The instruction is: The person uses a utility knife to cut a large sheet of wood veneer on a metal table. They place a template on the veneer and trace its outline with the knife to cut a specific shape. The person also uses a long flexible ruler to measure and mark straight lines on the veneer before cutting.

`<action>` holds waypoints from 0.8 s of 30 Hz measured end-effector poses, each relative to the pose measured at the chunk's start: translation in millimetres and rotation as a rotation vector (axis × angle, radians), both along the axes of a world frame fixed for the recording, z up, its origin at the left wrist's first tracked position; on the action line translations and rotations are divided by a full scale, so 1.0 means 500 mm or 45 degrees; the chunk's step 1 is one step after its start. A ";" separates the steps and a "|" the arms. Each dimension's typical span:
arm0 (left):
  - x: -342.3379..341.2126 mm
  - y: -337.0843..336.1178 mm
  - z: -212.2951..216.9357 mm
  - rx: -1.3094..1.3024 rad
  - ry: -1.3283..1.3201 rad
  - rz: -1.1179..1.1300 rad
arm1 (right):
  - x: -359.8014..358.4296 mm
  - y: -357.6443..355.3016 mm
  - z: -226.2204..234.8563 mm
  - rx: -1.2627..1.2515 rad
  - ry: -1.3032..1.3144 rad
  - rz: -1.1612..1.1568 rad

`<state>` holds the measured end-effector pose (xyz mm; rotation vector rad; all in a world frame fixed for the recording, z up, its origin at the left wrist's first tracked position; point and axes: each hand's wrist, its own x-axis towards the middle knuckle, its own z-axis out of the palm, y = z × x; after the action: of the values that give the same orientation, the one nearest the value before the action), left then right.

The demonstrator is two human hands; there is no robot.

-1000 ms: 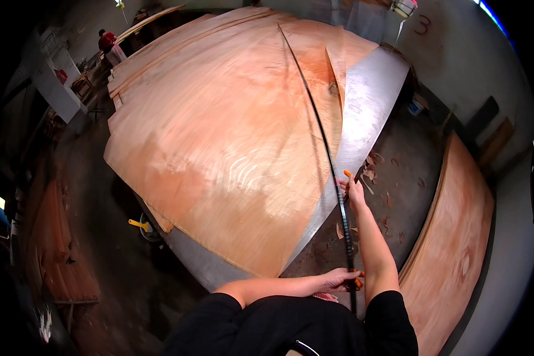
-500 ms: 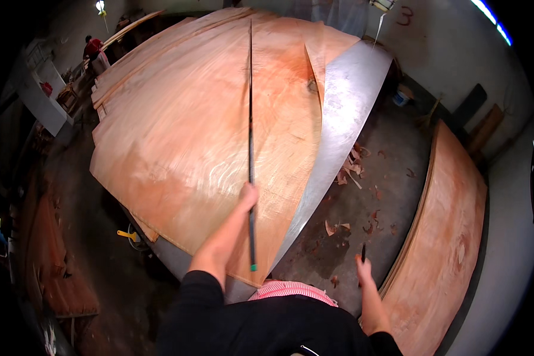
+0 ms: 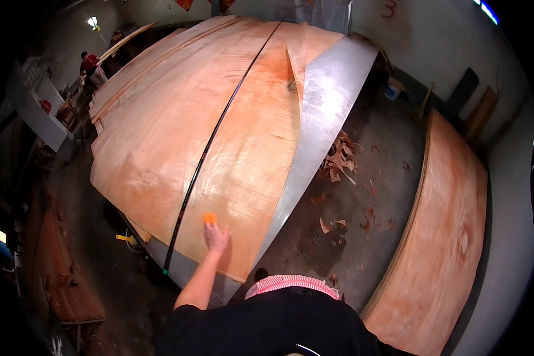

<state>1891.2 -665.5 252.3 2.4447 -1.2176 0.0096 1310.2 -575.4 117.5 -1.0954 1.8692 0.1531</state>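
My left hand (image 3: 216,238) reaches over the near part of a large pale wood veneer sheet (image 3: 237,178). At its fingertips is a small, flat orange piece (image 3: 209,218), which the fingers appear to grip; its exact kind is unclear. To the left of the hand, a long thin black rod (image 3: 204,155) with a green near end lies slantwise across the veneer, apart from the hand. My right hand is out of view.
Bare shiny metal tabletop (image 3: 332,89) shows along the right edge. Veneer scraps (image 3: 341,155) litter the floor. A curved stack of wood sheets (image 3: 445,237) stands at right. A yellow-handled tool (image 3: 124,238) is at left; a person in red (image 3: 90,64) is far left.
My left hand has let go of the black rod and moved left and nearer. The rod's near end has swung left. My right hand, holding a dark-handled tool, has gone from view.
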 end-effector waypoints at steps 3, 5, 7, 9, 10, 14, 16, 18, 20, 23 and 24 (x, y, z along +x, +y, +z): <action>-0.143 -0.027 -0.012 -0.012 0.114 -0.292 | -0.037 -0.006 -0.021 -0.128 -0.079 -0.046; -0.226 -0.040 0.006 0.122 0.598 -0.592 | -0.049 -0.013 -0.003 -0.120 -0.117 -0.133; -0.285 -0.040 0.027 0.396 0.780 -0.873 | -0.052 -0.024 0.054 -0.087 -0.156 -0.222; -0.337 -0.043 0.040 0.807 0.643 -1.153 | -0.096 -0.017 0.025 -0.081 -0.203 -0.288; -0.360 -0.049 0.046 0.919 0.572 -1.169 | -0.113 -0.017 0.023 -0.081 -0.229 -0.323; -0.414 -0.066 0.044 1.023 0.370 -1.145 | -0.186 -0.012 0.021 -0.081 -0.257 -0.324; -0.429 -0.090 0.037 1.053 0.383 -1.119 | -0.209 -0.023 0.015 -0.030 -0.279 -0.384; -0.437 -0.111 0.057 1.070 0.411 -1.111 | -0.226 -0.048 0.021 0.078 -0.201 -0.357; -0.447 -0.153 0.083 1.086 0.440 -1.113 | -0.244 -0.083 0.008 0.110 -0.147 -0.340; -0.428 -0.232 0.072 1.069 0.517 -1.064 | -0.258 -0.154 -0.028 0.074 -0.122 -0.316; -0.420 -0.267 0.070 1.077 0.540 -1.051 | -0.251 -0.193 -0.033 0.057 -0.133 -0.317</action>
<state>1681.3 -799.0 287.1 2.0801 -2.1822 -1.4134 1184.9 -671.8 100.9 -0.8165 1.8810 -0.0058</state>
